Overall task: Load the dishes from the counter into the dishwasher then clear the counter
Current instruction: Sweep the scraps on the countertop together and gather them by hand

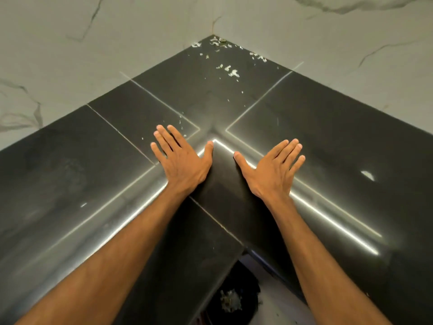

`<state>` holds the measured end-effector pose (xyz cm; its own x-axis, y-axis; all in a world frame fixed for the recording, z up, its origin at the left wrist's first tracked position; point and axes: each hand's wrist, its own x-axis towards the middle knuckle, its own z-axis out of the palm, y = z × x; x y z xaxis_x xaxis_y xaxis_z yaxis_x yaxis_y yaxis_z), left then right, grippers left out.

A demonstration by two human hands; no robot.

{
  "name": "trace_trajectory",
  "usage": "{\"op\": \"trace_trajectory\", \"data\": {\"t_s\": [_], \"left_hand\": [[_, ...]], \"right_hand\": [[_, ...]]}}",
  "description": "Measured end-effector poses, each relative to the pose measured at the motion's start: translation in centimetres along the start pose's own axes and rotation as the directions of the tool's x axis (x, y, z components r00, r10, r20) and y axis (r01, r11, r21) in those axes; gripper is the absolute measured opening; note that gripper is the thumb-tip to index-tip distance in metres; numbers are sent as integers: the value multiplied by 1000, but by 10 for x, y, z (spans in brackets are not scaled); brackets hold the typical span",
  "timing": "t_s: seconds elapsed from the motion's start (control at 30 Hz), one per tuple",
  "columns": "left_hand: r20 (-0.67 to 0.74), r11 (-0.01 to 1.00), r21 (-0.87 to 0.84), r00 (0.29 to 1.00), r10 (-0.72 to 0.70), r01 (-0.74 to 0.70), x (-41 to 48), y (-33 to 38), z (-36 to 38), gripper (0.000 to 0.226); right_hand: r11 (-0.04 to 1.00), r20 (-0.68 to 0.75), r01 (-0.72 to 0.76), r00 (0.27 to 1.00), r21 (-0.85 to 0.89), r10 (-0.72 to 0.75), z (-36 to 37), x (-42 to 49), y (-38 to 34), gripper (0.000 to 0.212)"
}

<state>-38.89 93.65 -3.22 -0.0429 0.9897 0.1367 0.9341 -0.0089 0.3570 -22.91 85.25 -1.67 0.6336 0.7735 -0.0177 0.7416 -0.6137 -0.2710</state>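
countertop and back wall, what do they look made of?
Countertop: dark polished stone or stone-look slabs, possibly granite. It is glossy, with sharp reflected light streaks and thin seams between the slabs.
Wall: white marble or marble-look tile with grey veins and a soft sheen. Whether it is real stone or printed cannot be told.

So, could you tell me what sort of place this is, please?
Probably a kitchen corner: a glossy black tiled L-shaped counter, white veined marble-look walls, and pale scraps scattered near the corner.
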Motion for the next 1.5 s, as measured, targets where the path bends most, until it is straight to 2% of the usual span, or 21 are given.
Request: {"op": "trace_trajectory", "data": {"t_s": [0.1, 0.23, 0.3, 0.37, 0.4, 0.47, 0.5, 0.53, 0.6, 0.67, 0.73, 0.8, 0.87, 0.97, 1.1, 1.2, 1.3, 1.37, 1.43, 1.5], "left_hand": [[64, 998, 3, 996, 68, -68, 39, 15, 12, 102], [110, 964, -29, 958, 266, -265, 79, 38, 25, 87], [155, 926, -46, 913, 378, -376, 101, 45, 32, 82], [236, 871, -87, 839, 490, -484, 127, 53, 34, 77], [275, 837, -141, 791, 546, -529, 138, 57, 33, 74], [294, 760, -364, 708, 642, -538, 152, 67, 26, 68], [250, 719, -472, 705, 664, -510, 156, 72, 21, 65], [185, 696, -536, 737, 650, -479, 160, 74, 17, 63], [80, 728, -551, 842, 533, -408, 174, 72, 11, 61], [74, 829, -466, 920, 384, -308, 197, 57, 11, 61], [139, 906, -365, 950, 281, -215, 218, 40, 14, 64], [180, 942, -274, 952, 249, -195, 226, 33, 20, 67], [152, 952, -203, 953, 262, -230, 223, 34, 27, 69], [97, 948, -245, 968, 233, -204, 221, 38, 29, 68], [66, 945, -253, 970, 232, -208, 222, 35, 31, 65], [42, 943, -234, 966, 254, -238, 225, 32, 34, 63], [29, 948, -198, 966, 259, -248, 227, 31, 36, 61], [27, 950, -194, 967, 255, -245, 226, 31, 35, 60], [22, 949, -194, 966, 256, -248, 225, 33, 34, 59], [23, 950, -196, 968, 251, -242, 224, 33, 33, 58]], "right_hand": [[1000, -2, 28, 1000, -10, -28, 12, 30, -35, 120], [998, -20, 33, 999, -60, -35, 25, 57, -74, 102], [995, -39, 37, 998, -97, -41, 31, 65, -82, 94], [991, -59, 45, 997, -123, -52, 36, 70, -83, 92], [990, -64, 47, 996, -133, -56, 38, 71, -83, 93], [989, -67, 57, 996, -135, -66, 38, 72, -81, 93], [989, -64, 72, 995, -132, -81, 38, 73, -79, 93], [988, -53, 100, 993, -121, -107, 38, 75, -77, 92], [983, -18, 169, 985, -68, -170, 33, 88, -73, 96], [980, -6, 193, 981, -54, -193, 27, 111, -70, 111], [982, 34, 181, 983, -55, -179, 22, 140, -73, 126], [978, 96, 201, 976, -60, -195, 20, 171, -79, 135], [970, 132, 238, 964, -54, -230, 22, 200, -91, 136], [944, 154, 329, 935, -43, -319, 26, 234, -119, 121], [821, 165, 563, 805, 91, -570, 20, 266, -140, 101], [828, 49, 558, 827, 51, -560, 3, 321, -128, 96], [868, 143, 491, 867, -73, -478, -6, 369, -110, 100], [840, 213, 534, 835, -96, -507, 2, 370, -106, 106], [793, 246, 609, 769, -6, -590, 6, 356, -104, 104], [750, 197, 656, 727, 87, -658, 2, 352, -101, 98]]}}
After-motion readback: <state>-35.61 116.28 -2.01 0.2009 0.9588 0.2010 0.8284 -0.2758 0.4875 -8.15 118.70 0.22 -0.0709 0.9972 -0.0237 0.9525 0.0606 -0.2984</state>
